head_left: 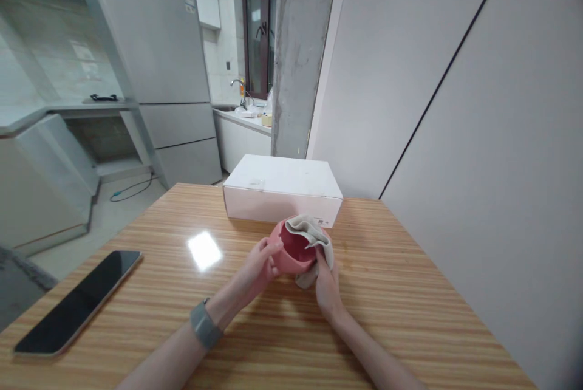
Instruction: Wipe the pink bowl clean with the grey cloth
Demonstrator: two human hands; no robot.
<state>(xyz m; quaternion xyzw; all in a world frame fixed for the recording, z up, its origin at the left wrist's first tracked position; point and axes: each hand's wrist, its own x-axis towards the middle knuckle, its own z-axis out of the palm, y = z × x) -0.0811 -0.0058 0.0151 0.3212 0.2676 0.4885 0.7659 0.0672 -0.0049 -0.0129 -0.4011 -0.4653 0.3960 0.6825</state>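
Note:
A pink bowl-like container (290, 261) is tilted above the wooden table, its hollow inside facing me. My left hand (263, 263) is closed on its left rim, with the thumb at the edge. Draped over the right side of the rim is a light grey cloth (310, 229), part of it hanging below the container. My right hand (327, 280) is closed on the cloth and presses it against the container's right wall; some of its fingers are hidden by the cloth.
Behind the hands a white box (282, 177) rests on the wooden table (392, 305). A dark-screened phone (82, 302) lies at the left edge. The white wall (478, 153) borders the table's right side; a fridge (159, 56) stands beyond it at left.

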